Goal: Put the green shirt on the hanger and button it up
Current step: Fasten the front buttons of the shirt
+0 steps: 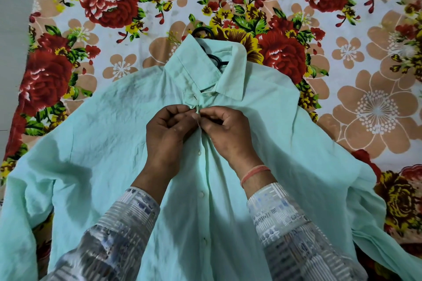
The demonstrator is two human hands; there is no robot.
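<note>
So the mint green shirt (pixel 262 143) is lying face up and spread out flat on a bed covered with a floral bedsheet (pixel 114 29), collar pointing away from the camera. The black hanger (pixel 213 58) is already inside it; you can see the hook poking out past the collar and a bit of the neck showing in the collar opening.

Both hands are bunched up together right at the top of the placket, just below the collar. The left hand (pixel 166 132) comes in from the lower left, knuckles up, fingers curled in, pinching the edge of the shirt front between thumb and fingertips. The right hand (pixel 230 132) mirrors it from the other side, also curled tight and pinching the opposite edge of the placket, so the fingertips of both hands are basically touching. Can't make out the button itself, it's hidden under the fingers.

Further down the placket a few small white buttons (pixel 201 194) show. Both forearms are in patterned sleeves (pixel 285 212), and the right wrist has an orange thread band (pixel 254 172).
</note>
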